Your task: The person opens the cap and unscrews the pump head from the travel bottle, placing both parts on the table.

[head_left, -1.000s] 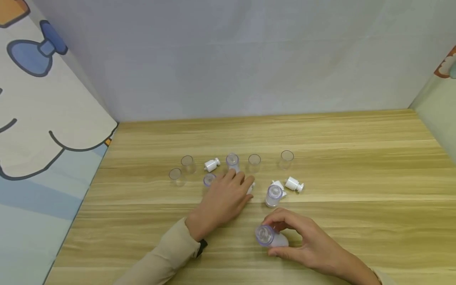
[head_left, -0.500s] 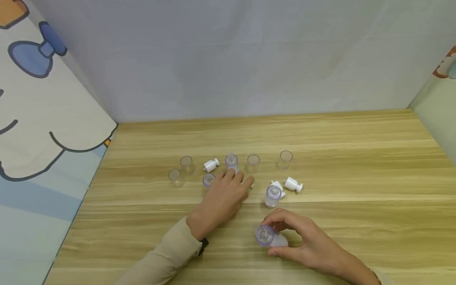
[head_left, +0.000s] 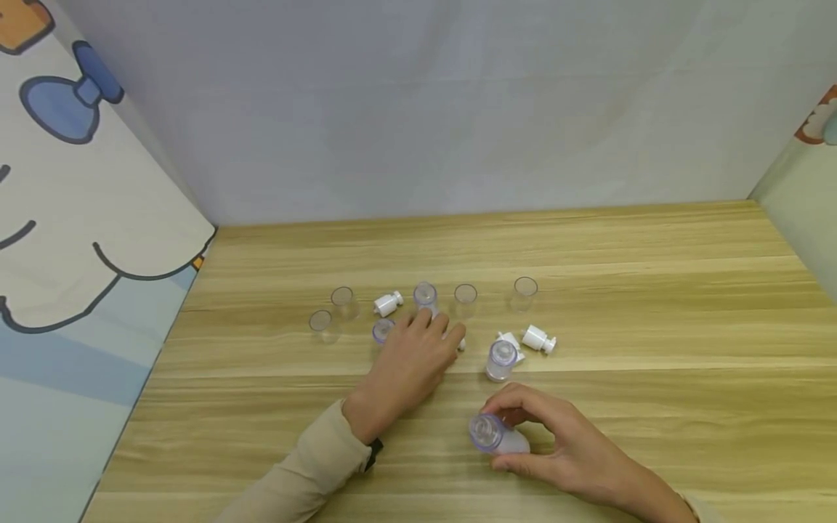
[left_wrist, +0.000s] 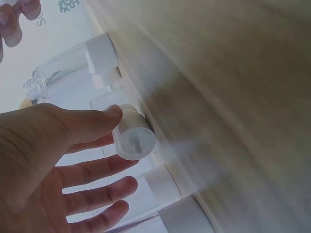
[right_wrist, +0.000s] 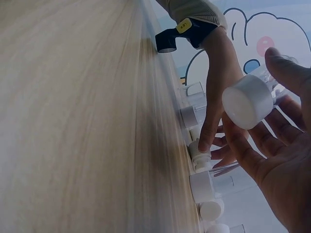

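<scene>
My left hand (head_left: 412,359) reaches down among the bottle parts. Its thumb and index finger pinch a white pump head (left_wrist: 133,138) lying at the tabletop, mostly hidden under the hand in the head view. The other fingers are spread. Nearer the front, my right hand (head_left: 569,443) grips a clear bottle (right_wrist: 248,102) with a white base and an open threaded neck, tilted to the left. Just beyond it stands another clear bottle (head_left: 500,363). Two similar bottles are by my left hand, one bottle (head_left: 425,294) past the fingers and one bottle (head_left: 383,331) partly covered by it.
Clear cup-shaped caps stand at the left (head_left: 321,323) and behind (head_left: 525,293) the bottles. White pump heads lie loose, one pump head (head_left: 389,303) on the left and one pump head (head_left: 539,339) on the right. A pale wall (head_left: 458,131) rises behind the wooden table (head_left: 654,305).
My left thumb, visible beside the pump head a second ago, is now tucked out of sight in the head view. My right hand and its bottle have stayed put.
</scene>
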Available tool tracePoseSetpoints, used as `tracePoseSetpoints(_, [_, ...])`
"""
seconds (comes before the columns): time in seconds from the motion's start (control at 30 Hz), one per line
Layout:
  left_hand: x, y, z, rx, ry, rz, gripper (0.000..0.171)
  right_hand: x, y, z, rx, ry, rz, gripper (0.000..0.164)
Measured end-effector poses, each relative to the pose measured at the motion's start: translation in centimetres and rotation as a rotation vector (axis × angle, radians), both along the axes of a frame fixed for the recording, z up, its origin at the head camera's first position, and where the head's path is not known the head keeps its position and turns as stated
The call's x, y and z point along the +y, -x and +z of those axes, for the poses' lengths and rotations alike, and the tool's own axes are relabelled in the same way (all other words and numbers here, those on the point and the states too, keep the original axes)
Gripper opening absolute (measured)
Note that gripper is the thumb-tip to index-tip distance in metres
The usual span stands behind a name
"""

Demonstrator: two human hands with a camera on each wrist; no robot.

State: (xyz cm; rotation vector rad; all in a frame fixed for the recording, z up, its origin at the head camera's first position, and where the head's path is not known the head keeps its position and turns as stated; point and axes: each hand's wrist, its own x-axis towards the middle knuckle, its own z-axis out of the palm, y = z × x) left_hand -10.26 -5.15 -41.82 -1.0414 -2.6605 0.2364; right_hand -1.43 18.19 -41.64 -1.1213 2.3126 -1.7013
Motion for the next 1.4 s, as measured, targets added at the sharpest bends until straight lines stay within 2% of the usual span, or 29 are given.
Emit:
tracePoseSetpoints(0.17, [-0.1, -0.1, 0.1, 0.003, -0.004, -0.001, 0.02, -0.1, -0.1, 0.0, -0.006, -0.005, -0.005, 0.053])
tracePoseSetpoints(0.4, [-0.5, -0.3, 0.4, 0.023, -0.029, -0.005, 0.02, -0.3, -0.3, 0.2, -0.099, -0.039, -0.031, 0.051])
tracePoseSetpoints(0.47, [-0.6, -0.3, 0.6, 0.036, -0.048, -0.009, 0.02, -0.4, -0.2, 0.1, -0.07, -0.027, -0.021, 0.051])
tracePoseSetpoints(0.7, [-1.6, -1.2, 1.4, 0.056, -0.15, -0.011, 0.019, -0.7, -0.1, 0.1, -0.081, -0.057, -0.029, 0.048])
tracePoseSetpoints(0.83, [-2.5, -2.0, 2.1, 0.102, -0.205, -0.02, 0.014, -1.0, 0.1, 0.2, -0.024, -0.079, -0.053, 0.05])
tracePoseSetpoints(0.97, [-3.0, -2.8, 3.1, 0.156, -0.255, -0.059, 0.012, -1.4, 0.4, 0.6, 0.027, -0.088, -0.08, 0.052])
tracePoseSetpoints(1.1, [-3.5, -3.5, 3.9, 0.18, -0.287, -0.064, 0.014, -2.1, 0.9, 1.1, 0.055, -0.088, -0.089, 0.052])
tracePoseSetpoints(1.27, [-4.7, -4.7, 4.4, 0.168, -0.29, -0.03, 0.021, -3.3, 1.9, 1.6, 0.12, -0.067, -0.065, 0.051])
tracePoseSetpoints(1.4, [-5.8, -5.8, 4.7, 0.147, -0.285, 0.001, 0.021, -4.3, 2.5, 1.7, 0.129, -0.072, -0.074, 0.051])
